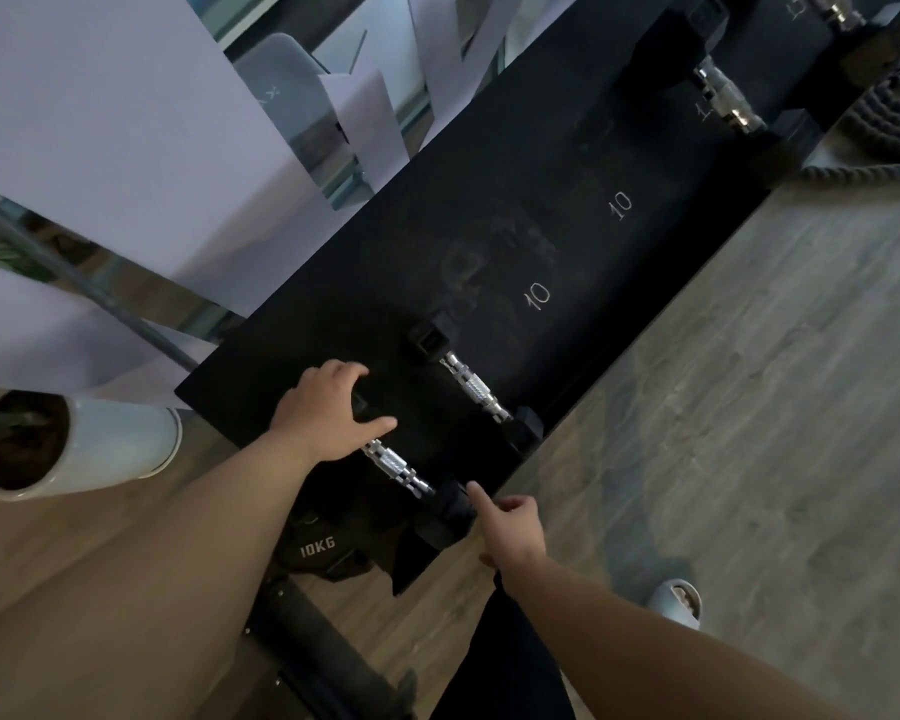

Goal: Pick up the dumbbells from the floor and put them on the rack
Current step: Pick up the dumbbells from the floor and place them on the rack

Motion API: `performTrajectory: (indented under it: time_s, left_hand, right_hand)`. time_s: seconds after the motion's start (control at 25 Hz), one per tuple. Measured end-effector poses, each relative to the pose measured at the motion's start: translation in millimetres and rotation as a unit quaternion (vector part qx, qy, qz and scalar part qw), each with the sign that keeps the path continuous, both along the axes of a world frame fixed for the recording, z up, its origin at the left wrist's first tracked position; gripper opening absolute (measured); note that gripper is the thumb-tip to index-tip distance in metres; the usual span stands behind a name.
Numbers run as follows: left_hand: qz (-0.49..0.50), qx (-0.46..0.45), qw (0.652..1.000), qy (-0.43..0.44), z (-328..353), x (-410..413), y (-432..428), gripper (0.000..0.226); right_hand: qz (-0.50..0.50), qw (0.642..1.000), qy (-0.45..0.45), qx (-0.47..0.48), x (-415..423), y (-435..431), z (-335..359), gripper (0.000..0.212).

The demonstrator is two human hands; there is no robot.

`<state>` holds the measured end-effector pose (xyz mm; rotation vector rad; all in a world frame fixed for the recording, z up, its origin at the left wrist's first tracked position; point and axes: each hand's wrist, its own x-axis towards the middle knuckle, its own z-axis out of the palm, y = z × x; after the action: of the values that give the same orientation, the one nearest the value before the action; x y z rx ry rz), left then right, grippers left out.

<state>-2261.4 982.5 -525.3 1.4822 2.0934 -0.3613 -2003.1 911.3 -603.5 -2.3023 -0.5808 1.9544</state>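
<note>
A long black rack (567, 236) runs from lower left to upper right, chalked "10" in two spots. Two small black dumbbells with chrome handles lie on its near end. My left hand (328, 413) rests over the far head of the nearer dumbbell (398, 467), fingers spread around it. My right hand (510, 527) touches that dumbbell's near head with its index finger out. The second small dumbbell (476, 389) lies just beyond, untouched. Further up the rack sits a larger dumbbell (723, 98).
A black weight marked "10KG" (318, 550) lies on the wood floor under the rack's near end. A white plant pot (74, 449) stands at the left. Coiled rope (889, 116) is at the upper right. My shoe (676, 602) is at lower right.
</note>
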Motion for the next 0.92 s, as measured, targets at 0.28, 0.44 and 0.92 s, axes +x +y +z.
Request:
performTrajectory:
  time_s: [0.28, 0.44, 0.92]
  left_hand:
    - [0.124, 0.062, 0.988, -0.069, -4, -8, -26, 0.094]
    - [0.112, 0.072, 0.987, -0.09, -3, -14, -28, 0.09]
    - [0.054, 0.15, 0.984, -0.081, 46, 21, -6, 0.088]
  right_hand:
    - [0.042, 0.998, -0.056, -0.004, -51, -3, 3, 0.1]
    - [0.057, 0.994, -0.091, 0.014, -58, -12, -1, 0.092]
    - [0.007, 0.994, -0.053, 0.093, -18, 11, 34, 0.097]
